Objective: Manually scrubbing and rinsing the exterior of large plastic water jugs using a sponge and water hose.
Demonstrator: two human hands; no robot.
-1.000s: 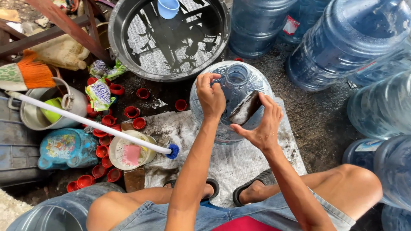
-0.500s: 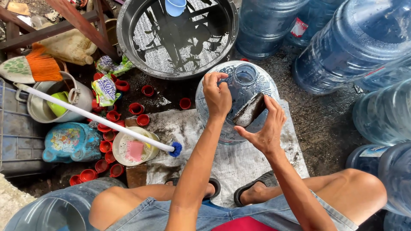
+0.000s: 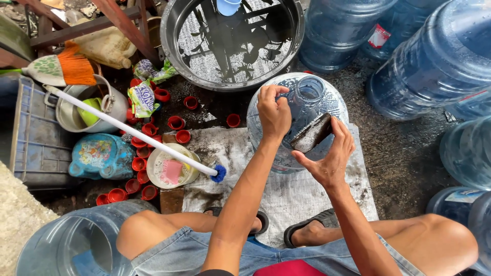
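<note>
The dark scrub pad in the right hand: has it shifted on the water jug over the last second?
No clear shift. The scrub pad sits just right of the jug's neck, as before; the right hand holds it there.

Daylight is falling on a wet, dark concrete floor (image 3: 409,153). A dirty white woven sack (image 3: 307,194) is lying flat on it, and reddish wooden beams (image 3: 123,25) are crossing the upper left corner.
</note>
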